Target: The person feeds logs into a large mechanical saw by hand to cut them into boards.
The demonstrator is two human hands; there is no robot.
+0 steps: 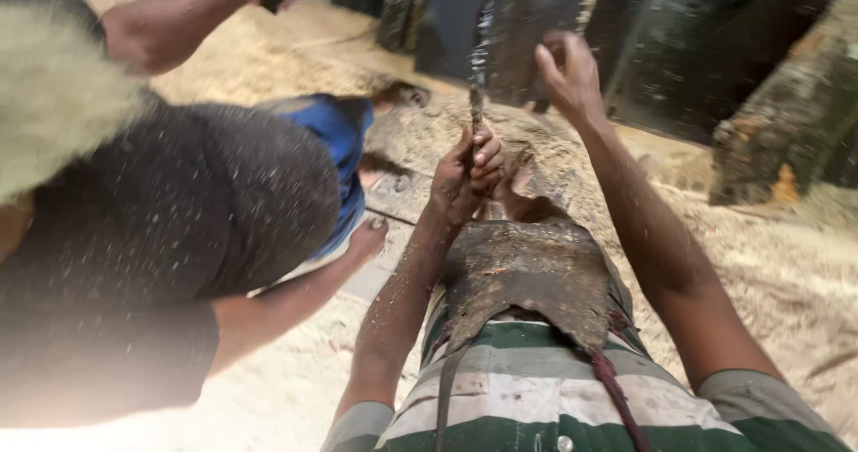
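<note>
Gripping a narrow upright metal blade [478,76], the left hand [466,173] has its fingers wrapped tight around the lower end, just above a worn leather apron [527,278] on the person's front. The right hand [567,72] is raised beside the blade's upper part, fingers curled; blur hides whether it holds anything. The blade looks stiff, thin and probably sharp-edged and slick with dust, so the flat lower shank, where the left hand sits, seems the safest hold. Sawdust [786,273] covers the floor all around. To the left a co-worker [179,237] in a dark shirt bends close, one arm reaching upward.
</note>
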